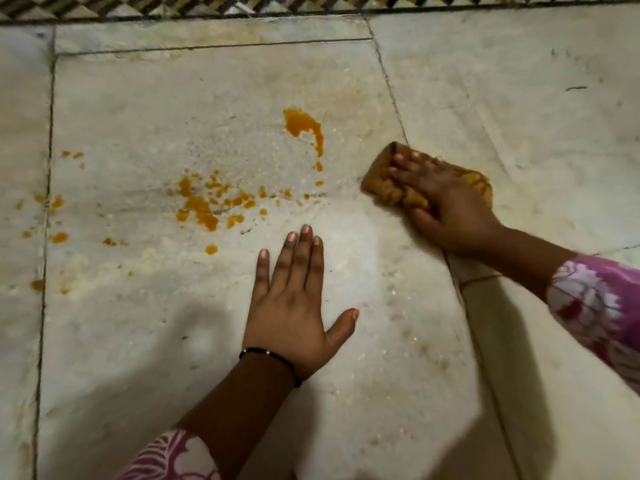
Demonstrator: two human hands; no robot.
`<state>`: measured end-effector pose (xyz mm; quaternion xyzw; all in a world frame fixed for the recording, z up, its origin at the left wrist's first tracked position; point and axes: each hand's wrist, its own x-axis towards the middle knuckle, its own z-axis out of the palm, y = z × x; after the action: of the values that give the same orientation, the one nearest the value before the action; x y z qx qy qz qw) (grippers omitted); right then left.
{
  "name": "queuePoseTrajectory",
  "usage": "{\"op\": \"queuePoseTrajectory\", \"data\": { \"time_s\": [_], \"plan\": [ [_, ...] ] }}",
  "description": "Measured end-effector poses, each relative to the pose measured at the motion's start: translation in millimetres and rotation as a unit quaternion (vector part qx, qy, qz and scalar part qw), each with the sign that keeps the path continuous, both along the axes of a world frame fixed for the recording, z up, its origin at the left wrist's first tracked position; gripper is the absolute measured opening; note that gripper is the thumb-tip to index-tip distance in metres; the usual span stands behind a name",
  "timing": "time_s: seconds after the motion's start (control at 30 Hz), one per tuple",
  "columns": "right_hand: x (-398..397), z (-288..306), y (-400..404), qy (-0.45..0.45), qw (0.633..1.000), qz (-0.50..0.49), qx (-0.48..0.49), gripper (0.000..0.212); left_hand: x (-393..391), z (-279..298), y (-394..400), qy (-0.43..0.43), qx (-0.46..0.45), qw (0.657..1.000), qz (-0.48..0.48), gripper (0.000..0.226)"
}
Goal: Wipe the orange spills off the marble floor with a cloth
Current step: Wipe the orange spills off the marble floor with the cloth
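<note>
Orange spills mark the white marble floor (173, 341): one large blob (303, 124) at upper centre, a cluster of splashes (207, 202) in the middle left, and small drops (59, 237) further left. My right hand (450, 209) presses a folded, orange-stained cloth (381, 178) flat on the floor, to the right of the spills. My left hand (294, 299) rests palm down on the marble below the splashes, fingers apart and holding nothing. A wet, streaky patch lies between the two hands.
A dark patterned tile border (311, 5) runs along the top edge. Dark joints (388, 81) divide the marble slabs. Pink floral sleeves cover both forearms, and a black thread sits on the left wrist.
</note>
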<state>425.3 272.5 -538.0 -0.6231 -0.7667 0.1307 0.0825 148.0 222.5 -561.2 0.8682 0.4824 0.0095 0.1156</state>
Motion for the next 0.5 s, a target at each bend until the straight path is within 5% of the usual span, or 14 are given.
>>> {"op": "queuePoseTrajectory", "data": {
  "time_s": [0.23,0.4,0.5],
  "plan": [
    [-22,-3,113,-0.008,0.982,-0.186,0.032,0.057,2,2,0,0.007,-0.008,1.000,0.000,0.091],
    [-44,-2,64,0.027,0.999,-0.006,0.031,0.059,0,1,-1,0.004,-0.005,1.000,0.000,0.091],
    [-15,-1,29,0.033,0.999,0.006,0.016,0.061,0,1,0,-0.001,-0.002,1.000,0.000,0.092]
  ]
}}
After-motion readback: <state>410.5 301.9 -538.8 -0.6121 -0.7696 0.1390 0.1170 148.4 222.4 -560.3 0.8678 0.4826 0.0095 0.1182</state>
